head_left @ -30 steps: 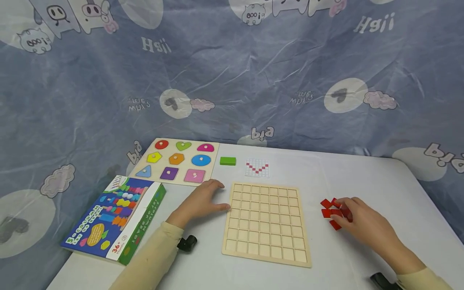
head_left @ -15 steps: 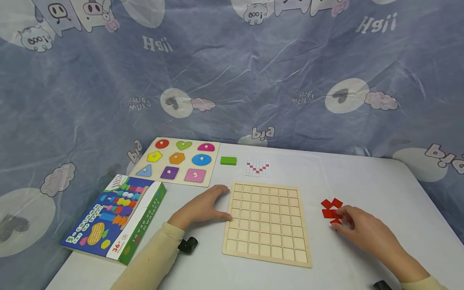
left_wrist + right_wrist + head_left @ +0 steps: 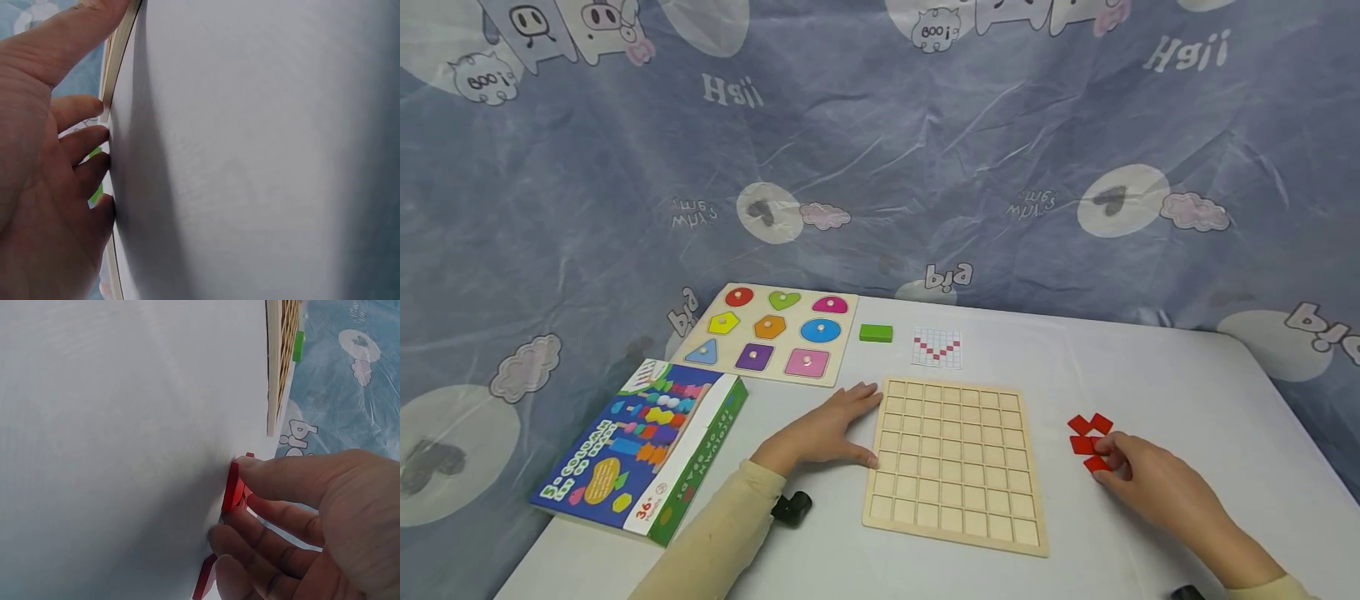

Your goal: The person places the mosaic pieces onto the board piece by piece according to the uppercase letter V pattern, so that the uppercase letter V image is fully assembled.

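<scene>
A pale wooden grid board (image 3: 957, 467) with square cells lies flat on the white table. My left hand (image 3: 827, 427) rests at its left edge, with thumb and fingers spread; in the left wrist view the fingertips touch the board's side. Right of the board lies a small cluster of several flat red square tiles (image 3: 1081, 445). My right hand (image 3: 1157, 483) bends over them and pinches the nearest red tile (image 3: 232, 486) between thumb and index finger, low at the table. Another red tile (image 3: 204, 578) shows under the other fingers, partly hidden.
Behind the board lie a small card (image 3: 937, 348) with a red V pattern and a green block (image 3: 876, 333). A shape puzzle board (image 3: 786, 333) stands at back left, beside a blue and green box (image 3: 632, 450). A patterned curtain (image 3: 880, 150) hangs behind.
My right hand has drawn slightly toward me over the red tiles, uncovering more of them. My left fingers have slid a little nearer along the board's left edge, which they now meet.
</scene>
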A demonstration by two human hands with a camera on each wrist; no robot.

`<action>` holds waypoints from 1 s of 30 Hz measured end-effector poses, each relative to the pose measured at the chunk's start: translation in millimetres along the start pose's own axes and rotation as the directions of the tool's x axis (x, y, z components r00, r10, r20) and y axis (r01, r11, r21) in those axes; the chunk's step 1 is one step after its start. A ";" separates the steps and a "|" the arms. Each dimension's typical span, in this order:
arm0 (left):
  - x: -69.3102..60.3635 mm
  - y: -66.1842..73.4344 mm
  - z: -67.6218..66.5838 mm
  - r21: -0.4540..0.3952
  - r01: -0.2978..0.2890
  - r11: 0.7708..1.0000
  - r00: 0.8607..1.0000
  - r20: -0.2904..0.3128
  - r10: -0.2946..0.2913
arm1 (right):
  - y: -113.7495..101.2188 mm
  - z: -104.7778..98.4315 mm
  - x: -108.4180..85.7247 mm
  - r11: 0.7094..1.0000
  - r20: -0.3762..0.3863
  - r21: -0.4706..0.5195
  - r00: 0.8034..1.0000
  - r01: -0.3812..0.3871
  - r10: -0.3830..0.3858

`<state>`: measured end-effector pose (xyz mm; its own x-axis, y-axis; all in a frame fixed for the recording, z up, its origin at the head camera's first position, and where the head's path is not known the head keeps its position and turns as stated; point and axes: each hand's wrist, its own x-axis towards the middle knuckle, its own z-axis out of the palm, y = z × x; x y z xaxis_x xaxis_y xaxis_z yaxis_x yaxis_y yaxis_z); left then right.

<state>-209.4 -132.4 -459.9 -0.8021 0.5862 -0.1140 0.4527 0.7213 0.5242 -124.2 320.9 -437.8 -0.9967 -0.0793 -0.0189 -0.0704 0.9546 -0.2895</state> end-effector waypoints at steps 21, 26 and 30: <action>2.7 1.5 0.2 0.033 -0.055 0.998 0.998 0.026 0.054 | 1.0 1.6 -2.6 0.998 -0.035 0.010 0.998 0.055 -0.055; 2.1 1.3 0.0 0.026 -0.047 0.999 0.998 0.042 0.046 | -0.6 1.0 0.2 0.999 0.016 0.032 0.999 0.039 -0.040; 2.0 2.0 -0.7 0.029 -0.037 0.999 0.998 0.058 0.035 | -1.1 2.5 -1.3 0.998 0.024 0.042 0.998 0.053 -0.054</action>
<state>-210.4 -130.0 -458.5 -0.7616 0.6318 -0.1443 0.4933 0.7095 0.5032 -122.8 319.2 -439.8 -0.9901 -0.1379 -0.0266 -0.1215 0.9362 -0.3298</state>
